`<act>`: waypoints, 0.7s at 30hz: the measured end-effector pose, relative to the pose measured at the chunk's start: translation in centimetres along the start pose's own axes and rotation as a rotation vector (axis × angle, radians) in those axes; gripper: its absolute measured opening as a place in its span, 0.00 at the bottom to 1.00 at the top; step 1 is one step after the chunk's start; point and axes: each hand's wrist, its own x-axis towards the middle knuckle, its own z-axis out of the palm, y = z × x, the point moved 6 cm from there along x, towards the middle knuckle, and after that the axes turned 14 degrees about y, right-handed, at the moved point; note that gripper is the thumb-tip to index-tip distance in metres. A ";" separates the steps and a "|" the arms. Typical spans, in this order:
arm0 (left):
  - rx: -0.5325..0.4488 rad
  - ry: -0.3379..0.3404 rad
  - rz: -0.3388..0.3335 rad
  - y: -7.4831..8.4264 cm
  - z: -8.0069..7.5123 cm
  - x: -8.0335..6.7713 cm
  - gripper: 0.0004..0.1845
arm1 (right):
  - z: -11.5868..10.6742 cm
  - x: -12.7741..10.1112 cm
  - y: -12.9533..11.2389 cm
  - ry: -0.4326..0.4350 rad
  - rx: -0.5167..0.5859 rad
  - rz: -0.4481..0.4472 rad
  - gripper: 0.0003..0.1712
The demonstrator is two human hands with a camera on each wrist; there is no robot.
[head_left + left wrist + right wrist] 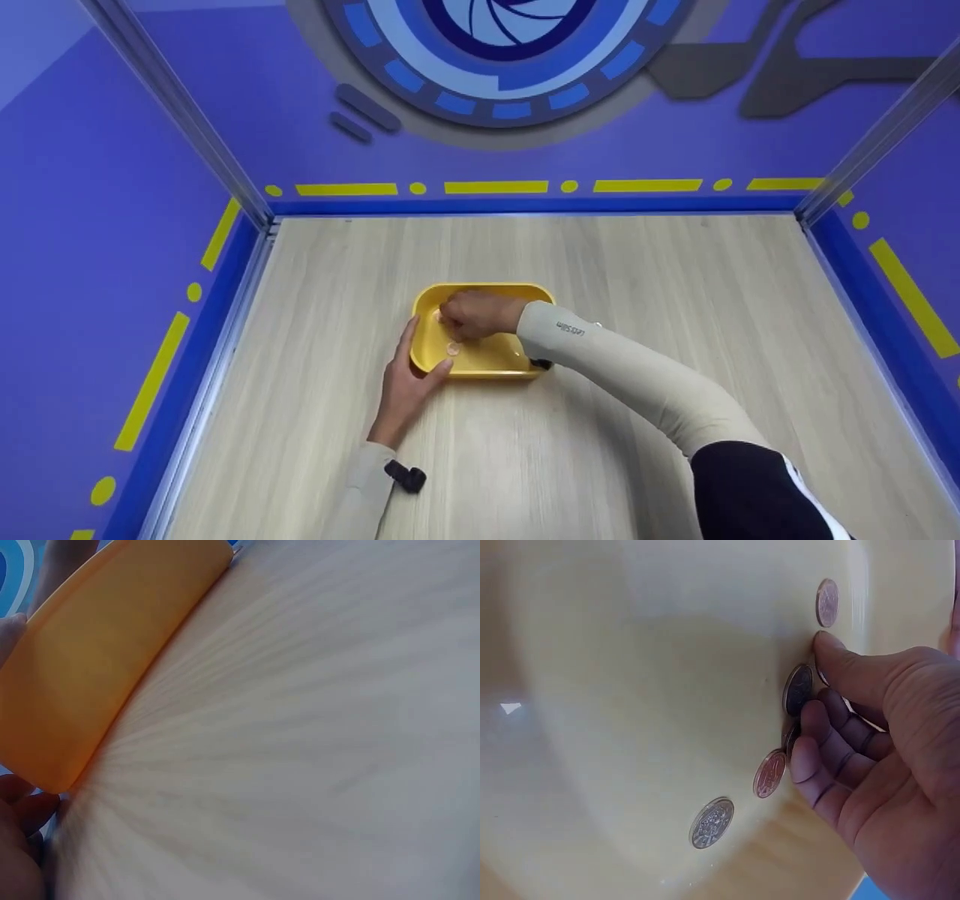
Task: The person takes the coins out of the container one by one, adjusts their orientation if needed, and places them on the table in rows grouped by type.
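A yellow plastic bin [491, 374] with rounded corners sits on the table. My left hand [405, 386] grips its left end, thumb at the near rim and fingers along the side. Inside the bin, my right hand [480, 313] reaches down among several coins. In the right wrist view, a coin partly hidden by the thumb is pinched between thumb and fingers. Around the fingertips lie a dark coin [798, 690], a copper coin [769, 774], a silver coin [711, 823] and another copper coin [827, 603] above the thumb.
The light wood table [675, 262] meets a blue-purple back wall [247, 112] with yellow dashes. Similar panels stand at left and right, framed by metal rails. My right forearm [630, 367] crosses over the bin's right end.
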 end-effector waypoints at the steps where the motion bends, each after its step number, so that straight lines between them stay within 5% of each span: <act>1: -0.001 0.002 0.001 0.0 0.0 0.0 0.54 | 0.0 0.0 0.0 -0.001 -0.001 0.004 0.04; 21: -0.030 0.012 0.008 -0.1 0.1 0.0 0.53 | -2.9 -3.2 -1.7 0.123 0.181 -0.055 0.03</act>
